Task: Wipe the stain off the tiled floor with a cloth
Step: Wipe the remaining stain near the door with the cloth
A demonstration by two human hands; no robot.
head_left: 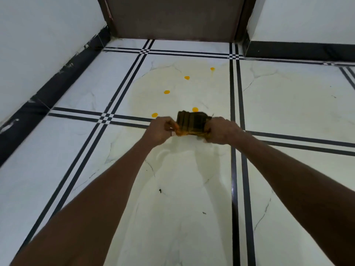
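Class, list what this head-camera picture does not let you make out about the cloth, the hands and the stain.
- Cloth: its ends, hidden inside the left hand and right hand.
- Fingertips: motion-blurred.
- Whether the cloth touches the tiled floor: unclear.
- Stain: any part behind the cloth.

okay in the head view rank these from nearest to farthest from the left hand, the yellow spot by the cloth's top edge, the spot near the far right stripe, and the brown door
From the left hand:
1. Yellow spot at the cloth's top edge, just beyond and to the right.
2. Spot near the far right stripe, well farther up the tile.
3. Brown door, at the far end.
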